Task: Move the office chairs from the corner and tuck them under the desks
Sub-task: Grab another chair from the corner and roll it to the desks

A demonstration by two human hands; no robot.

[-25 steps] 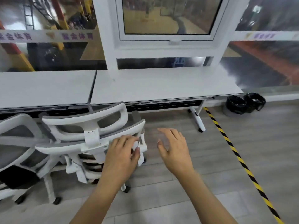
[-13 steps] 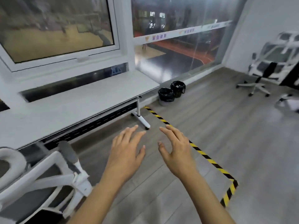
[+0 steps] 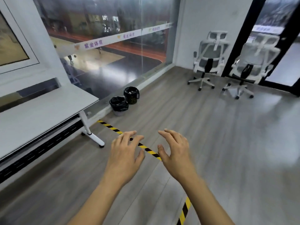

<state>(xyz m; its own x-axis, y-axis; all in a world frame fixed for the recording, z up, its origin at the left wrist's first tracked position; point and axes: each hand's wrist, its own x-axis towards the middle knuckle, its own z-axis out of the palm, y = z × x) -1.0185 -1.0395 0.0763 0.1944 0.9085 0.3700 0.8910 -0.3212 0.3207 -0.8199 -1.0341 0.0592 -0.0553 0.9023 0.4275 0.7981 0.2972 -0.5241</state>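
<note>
Two white mesh office chairs stand in the far right corner: one chair (image 3: 209, 60) against the white wall, the other chair (image 3: 250, 65) by the dark door frame. A white desk (image 3: 40, 109) runs along the window at the left, its wheeled leg (image 3: 91, 133) near the striped tape. My left hand (image 3: 125, 152) and my right hand (image 3: 176, 149) hover side by side over the floor, fingers spread and relaxed, holding nothing, far from both chairs.
Two black-lined waste bins (image 3: 124, 100) sit by the glass wall past the desk's end. Yellow-black tape (image 3: 146, 147) crosses the wooden floor under my hands and turns toward me. Open floor lies between me and the chairs.
The view has swung right, away from the chair tucked at the desk. My left hand has let go of that chair's back. The corner chairs have come into fuller view.
</note>
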